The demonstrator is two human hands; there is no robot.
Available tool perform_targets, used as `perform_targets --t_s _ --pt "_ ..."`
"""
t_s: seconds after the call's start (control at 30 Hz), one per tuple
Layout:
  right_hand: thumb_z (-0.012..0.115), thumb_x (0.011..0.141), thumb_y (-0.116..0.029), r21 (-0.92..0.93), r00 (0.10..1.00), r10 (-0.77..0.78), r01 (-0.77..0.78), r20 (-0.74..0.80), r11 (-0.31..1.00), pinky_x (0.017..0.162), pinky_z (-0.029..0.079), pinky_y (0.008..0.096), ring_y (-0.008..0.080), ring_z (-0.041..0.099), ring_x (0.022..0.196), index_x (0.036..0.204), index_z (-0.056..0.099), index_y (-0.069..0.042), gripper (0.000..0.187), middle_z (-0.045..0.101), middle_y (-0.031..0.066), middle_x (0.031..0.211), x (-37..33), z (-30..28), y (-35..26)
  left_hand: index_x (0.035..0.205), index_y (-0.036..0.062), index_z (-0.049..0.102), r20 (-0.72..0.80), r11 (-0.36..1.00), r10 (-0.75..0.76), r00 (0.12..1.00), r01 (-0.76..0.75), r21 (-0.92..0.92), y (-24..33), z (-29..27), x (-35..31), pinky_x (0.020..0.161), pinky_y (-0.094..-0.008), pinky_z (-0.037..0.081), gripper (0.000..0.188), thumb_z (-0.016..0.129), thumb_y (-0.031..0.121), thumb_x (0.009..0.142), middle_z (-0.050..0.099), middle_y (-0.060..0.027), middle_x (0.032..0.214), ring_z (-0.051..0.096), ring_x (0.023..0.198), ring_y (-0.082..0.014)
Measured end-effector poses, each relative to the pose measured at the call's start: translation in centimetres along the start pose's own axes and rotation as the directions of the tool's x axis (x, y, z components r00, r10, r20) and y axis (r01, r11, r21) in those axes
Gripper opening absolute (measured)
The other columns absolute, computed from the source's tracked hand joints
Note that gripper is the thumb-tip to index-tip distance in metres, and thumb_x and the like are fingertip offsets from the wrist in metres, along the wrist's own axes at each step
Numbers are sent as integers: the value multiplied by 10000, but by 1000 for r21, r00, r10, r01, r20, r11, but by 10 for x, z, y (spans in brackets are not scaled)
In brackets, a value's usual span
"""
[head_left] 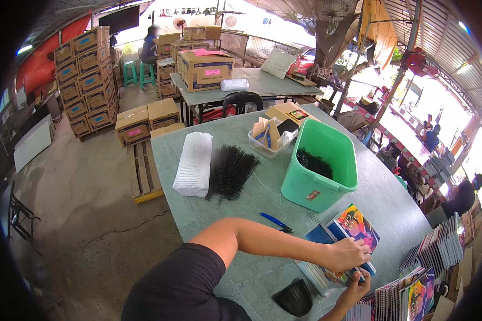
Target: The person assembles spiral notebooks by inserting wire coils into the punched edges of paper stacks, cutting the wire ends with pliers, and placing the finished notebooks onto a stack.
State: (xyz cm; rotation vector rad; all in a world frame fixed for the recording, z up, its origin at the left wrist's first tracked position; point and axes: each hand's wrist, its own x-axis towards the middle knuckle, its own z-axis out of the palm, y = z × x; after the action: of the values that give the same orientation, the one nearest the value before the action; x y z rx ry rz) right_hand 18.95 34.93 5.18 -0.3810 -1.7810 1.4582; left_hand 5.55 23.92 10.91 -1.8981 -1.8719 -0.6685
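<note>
My left arm reaches across to the right over a small pile of spiral notebooks with colourful covers (357, 226). My left hand (349, 254) is closed, its fingers curled on a notebook's edge. Just below it my right hand (357, 289) pinches the bound edge of the same notebook, thumb and fingertips together. The forearm and hands hide much of that notebook. A loose wire coil (313, 218) sticks out by the pile. Blue-handled pliers (276, 221) lie left of the pile, and a dark, rounded case-like object (293, 298) lies below it.
A green bin (313, 191) holding black coils stands beyond the notebooks. Black spiral coils (231, 174) lie beside a white wrapped bundle (194, 163). A clear tool box (265, 147) sits farther back. Stacked notebooks (432, 249) stand at the right. Cartons (93, 80) are piled behind.
</note>
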Motion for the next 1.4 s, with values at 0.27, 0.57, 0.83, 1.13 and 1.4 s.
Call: perform_targets --t_s 0.27,0.57,0.83,1.13,1.4 --pt "615 896 -196 -38 997 53 -51 48 998 740 428 224 113 540 815 952 584 -2 204 590 59 937 -1 -10 -1 783 17 604 21 993 -84 996 85 -85 5 2 4 690 -363 495 204 650 207 726 590 -119 828 609 830 -264" --pt "619 892 -208 -31 999 -18 19 45 999 777 427 246 128 543 829 990 576 4 237 603 59 915 -1 -13 7 780 10 620 4 986 -116 993 116 -117 10 -3 1 676 -385 506 215 664 212 724 604 -133 816 622 808 -284" --pt "621 861 -150 -134 989 -143 147 40 980 857 453 302 191 582 995 1119 581 13 307 627 121 1060 1 -18 -6 876 34 608 117 1000 -27 993 27 1 2 14 4 700 -381 504 207 608 143 699 604 -130 829 596 830 -286" --pt "653 778 24 193 995 87 -75 -54 978 705 469 240 91 591 780 877 642 26 100 670 72 824 6 -8 -16 855 41 573 157 993 -101 982 110 -50 6 -13 18 718 -366 463 282 697 274 752 587 -97 837 564 834 -263" --pt "683 749 -51 -137 989 148 -145 11 980 564 438 246 58 520 604 816 640 29 112 610 45 646 0 -22 13 897 10 631 125 936 -31 992 72 -344 22 10 23 779 -389 467 218 681 159 747 623 -147 851 588 863 -313"
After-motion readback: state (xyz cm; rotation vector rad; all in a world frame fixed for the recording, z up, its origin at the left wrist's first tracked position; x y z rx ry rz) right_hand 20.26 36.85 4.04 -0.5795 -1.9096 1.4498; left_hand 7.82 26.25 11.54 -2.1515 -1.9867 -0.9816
